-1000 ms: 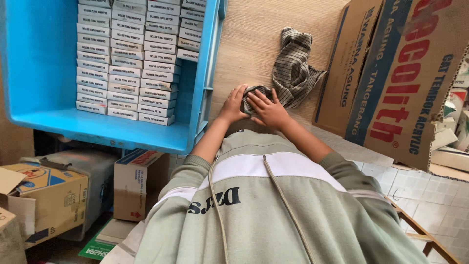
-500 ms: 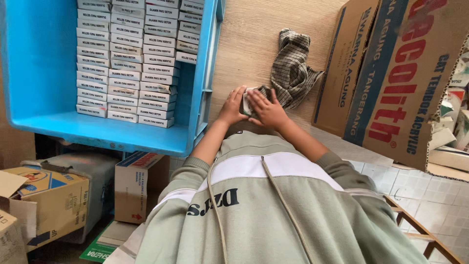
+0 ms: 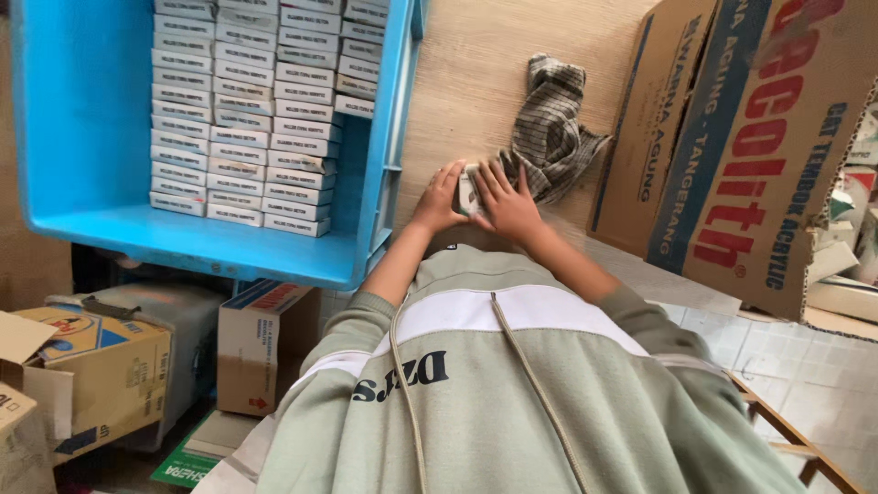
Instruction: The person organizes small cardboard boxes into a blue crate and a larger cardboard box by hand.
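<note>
Head view, small box [image 3: 469, 190] now upright, hands [image 3: 439, 199] closer.

Even, soft daylight, faint shadows, slight blur toward the edges

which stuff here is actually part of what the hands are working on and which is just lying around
In use: small white box, held between left hand and right hand; blue crate with stacked white boxes.
Lying about: checked cloth, big cardboard box, floor cartons.
</note>
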